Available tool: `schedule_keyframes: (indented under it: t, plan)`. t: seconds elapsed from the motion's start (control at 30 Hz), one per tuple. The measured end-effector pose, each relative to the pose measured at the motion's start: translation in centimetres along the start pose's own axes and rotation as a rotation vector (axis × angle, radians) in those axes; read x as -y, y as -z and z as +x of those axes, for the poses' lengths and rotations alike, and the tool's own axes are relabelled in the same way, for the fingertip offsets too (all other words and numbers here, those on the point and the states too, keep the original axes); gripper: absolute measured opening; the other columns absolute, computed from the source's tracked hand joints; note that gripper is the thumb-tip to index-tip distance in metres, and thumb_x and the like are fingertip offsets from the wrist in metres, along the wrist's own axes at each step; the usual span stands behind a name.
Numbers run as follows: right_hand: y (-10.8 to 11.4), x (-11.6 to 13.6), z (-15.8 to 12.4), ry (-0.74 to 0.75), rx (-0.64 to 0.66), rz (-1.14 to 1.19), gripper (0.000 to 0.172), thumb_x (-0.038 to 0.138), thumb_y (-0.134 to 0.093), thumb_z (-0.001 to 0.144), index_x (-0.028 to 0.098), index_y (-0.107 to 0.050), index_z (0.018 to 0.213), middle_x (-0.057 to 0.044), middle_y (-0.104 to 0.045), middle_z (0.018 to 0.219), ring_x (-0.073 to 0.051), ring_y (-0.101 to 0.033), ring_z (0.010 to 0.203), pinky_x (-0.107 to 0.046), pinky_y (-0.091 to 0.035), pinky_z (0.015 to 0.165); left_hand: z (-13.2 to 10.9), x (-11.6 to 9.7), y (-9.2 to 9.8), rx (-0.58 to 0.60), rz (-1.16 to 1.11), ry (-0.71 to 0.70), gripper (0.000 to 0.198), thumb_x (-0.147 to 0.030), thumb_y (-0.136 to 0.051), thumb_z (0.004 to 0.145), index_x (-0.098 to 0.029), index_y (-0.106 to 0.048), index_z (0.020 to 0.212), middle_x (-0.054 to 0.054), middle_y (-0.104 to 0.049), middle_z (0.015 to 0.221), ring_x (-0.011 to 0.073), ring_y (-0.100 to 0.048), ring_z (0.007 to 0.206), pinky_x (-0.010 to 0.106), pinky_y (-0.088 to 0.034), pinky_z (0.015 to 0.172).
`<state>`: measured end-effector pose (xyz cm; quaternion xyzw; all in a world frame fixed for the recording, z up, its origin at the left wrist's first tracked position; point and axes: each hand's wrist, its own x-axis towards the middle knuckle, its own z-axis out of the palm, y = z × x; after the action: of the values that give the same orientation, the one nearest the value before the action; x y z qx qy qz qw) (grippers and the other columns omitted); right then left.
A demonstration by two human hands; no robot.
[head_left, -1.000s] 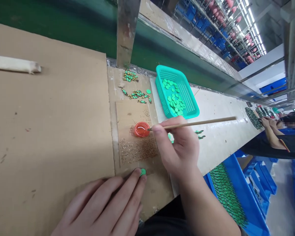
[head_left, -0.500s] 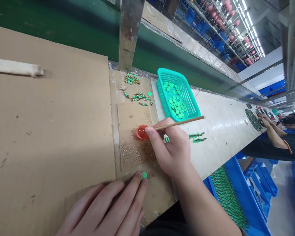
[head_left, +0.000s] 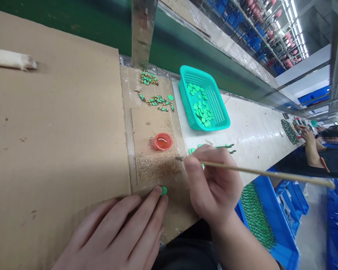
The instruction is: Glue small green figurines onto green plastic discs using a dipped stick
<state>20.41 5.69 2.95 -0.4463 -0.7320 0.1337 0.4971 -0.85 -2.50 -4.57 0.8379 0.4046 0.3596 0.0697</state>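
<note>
My left hand (head_left: 119, 230) rests palm down on the cardboard, its fingertips pressed on a small green disc (head_left: 164, 191). Part of that disc is hidden under the fingers. In my right hand (head_left: 215, 180) is a thin wooden-handled brush (head_left: 259, 171), pinched near its dark tip. The tip hovers to the right of a small red cup (head_left: 163, 149) with clear-looking liquid in it. Gold-brown specks (head_left: 154, 165) lie scattered on the cardboard piece (head_left: 143, 122) around the cup.
A teal basket (head_left: 224, 119) holds several green discs. Small green-and-gold figures (head_left: 148, 78) lie in clusters behind the cup. At the far left is a white roll (head_left: 9, 59). Blue bins (head_left: 283, 240) stand below the table edge; a co-worker's arm (head_left: 312, 150) is farther along.
My right hand has drawn the brush out of the red cup, moving right and towards me. My left hand stays on the green disc. The view has shifted slightly.
</note>
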Motion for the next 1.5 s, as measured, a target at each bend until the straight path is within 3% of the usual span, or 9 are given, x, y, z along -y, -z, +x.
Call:
schedule_keyframes:
  t: [0.13,0.27,0.6,0.97,1.13,1.3,1.5]
  plan:
    - [0.8,1.3,-3.6,0.003,0.049,0.019,0.018,0.006,-0.067,0.11,0.023,-0.07,0.114,0.001,-0.071,0.084,-0.016,-0.064,0.068,-0.035,-0.058,0.065,-0.6,-0.1,0.4,0.065,0.013,-0.007,0.044,-0.034,-0.06,0.116,-0.027,-0.076,0.156,0.005,-0.077,0.166,0.0344,-0.072,0.138,0.054,-0.046,0.127]
    - [0.8,1.4,-5.2,-0.018,0.104,0.012,0.022,0.005,-0.067,0.108,0.025,-0.069,0.114,0.0,-0.073,0.085,-0.018,-0.065,0.067,-0.036,-0.06,0.063,-0.8,-0.1,0.5,0.077,0.01,0.0,0.047,-0.035,-0.058,0.117,-0.029,-0.074,0.161,0.004,-0.072,0.173,0.0341,-0.071,0.142,0.055,-0.047,0.128]
    - [1.0,1.3,-5.2,-0.034,0.191,0.013,0.023,0.003,-0.069,0.106,0.025,-0.067,0.112,0.0,-0.072,0.084,-0.017,-0.066,0.071,-0.035,-0.06,0.066,-0.7,-0.1,0.6,0.085,0.01,-0.004,0.048,-0.035,-0.062,0.115,-0.029,-0.073,0.161,0.004,-0.071,0.173,0.0324,-0.068,0.144,0.052,-0.043,0.136]
    - [0.8,1.2,-5.2,-0.031,0.196,0.006,0.023,0.003,-0.069,0.106,0.025,-0.066,0.111,0.001,-0.072,0.084,-0.016,-0.066,0.07,-0.034,-0.06,0.066,-1.0,-0.2,0.8,0.107,0.026,0.008,0.051,-0.036,-0.062,0.115,-0.027,-0.071,0.165,0.004,-0.069,0.175,0.0332,-0.069,0.144,0.053,-0.046,0.131]
    - [0.7,1.1,-5.6,-0.018,0.068,0.045,0.017,0.006,-0.065,0.112,0.023,-0.069,0.116,0.0,-0.07,0.085,-0.016,-0.066,0.07,-0.034,-0.06,0.066,-0.6,-0.2,0.7,0.092,0.02,0.003,0.049,-0.035,-0.061,0.116,-0.026,-0.072,0.163,0.004,-0.073,0.171,0.0334,-0.07,0.14,0.053,-0.047,0.127]
    - [0.5,0.8,-5.7,-0.15,-0.102,0.141,0.011,0.017,-0.065,0.119,0.023,-0.071,0.111,0.003,-0.063,0.082,-0.015,-0.067,0.075,-0.032,-0.06,0.07,0.9,-0.4,1.0,0.103,0.049,0.009,0.044,-0.032,-0.058,0.117,-0.027,-0.077,0.156,0.003,-0.081,0.157,0.032,-0.071,0.134,0.053,-0.049,0.116]
    - [0.5,0.7,-5.5,-0.212,-0.16,0.196,0.018,0.023,-0.067,0.12,0.026,-0.067,0.102,0.005,-0.064,0.081,-0.012,-0.067,0.074,-0.026,-0.059,0.072,3.3,-0.2,2.2,0.091,0.127,-0.143,0.036,-0.024,-0.048,0.121,-0.017,-0.081,0.135,0.007,-0.088,0.132,0.0301,-0.071,0.119,0.052,-0.048,0.105]
